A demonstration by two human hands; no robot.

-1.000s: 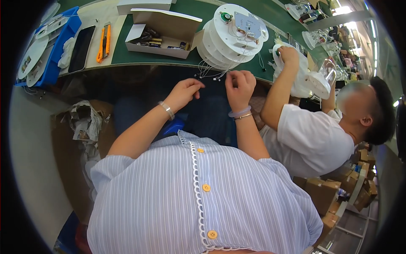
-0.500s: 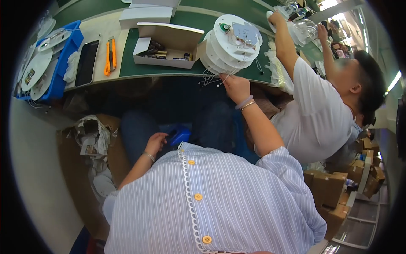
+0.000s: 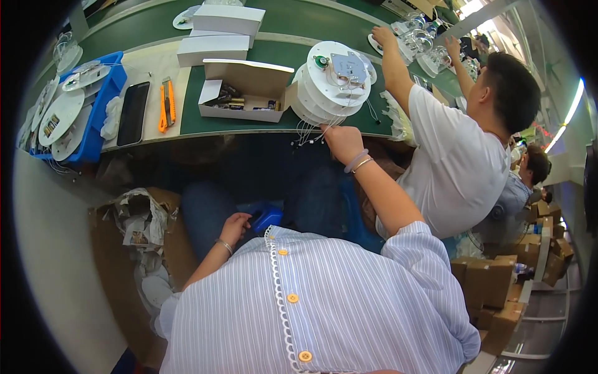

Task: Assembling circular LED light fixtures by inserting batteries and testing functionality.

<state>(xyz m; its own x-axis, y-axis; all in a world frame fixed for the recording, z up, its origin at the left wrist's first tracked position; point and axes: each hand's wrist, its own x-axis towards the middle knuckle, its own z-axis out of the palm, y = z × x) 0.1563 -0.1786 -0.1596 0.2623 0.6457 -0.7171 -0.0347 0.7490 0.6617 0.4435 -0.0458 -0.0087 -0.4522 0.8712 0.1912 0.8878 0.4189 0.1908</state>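
My right hand [image 3: 344,144] is closed at the table's front edge, its fingertips pinching thin white wires [image 3: 309,132]. They hang with small plugs from a stack of white round plates [image 3: 333,84], which carries a grey square box [image 3: 349,68] and a green part on top. Low over my lap, my left hand [image 3: 234,228] has its fingers drawn together beside a glossy blue object [image 3: 266,218]. Whether it grips anything there is too small to tell. Just left of the stack, an opened white carton [image 3: 243,113] holds several small batteries [image 3: 229,96].
An orange utility knife [image 3: 167,105] and black phone [image 3: 133,113] lie left of the carton. A blue bin [image 3: 93,118] of white discs stands far left. White boxes [image 3: 215,50] are stacked behind. A co-worker [image 3: 455,149] reaches over the table at right. A cardboard box [image 3: 118,249] holds scraps.
The whole view has shifted, with the table lower in the picture. My right hand still pinches the wires, and my left stays by the blue object. The co-worker's arms have moved.
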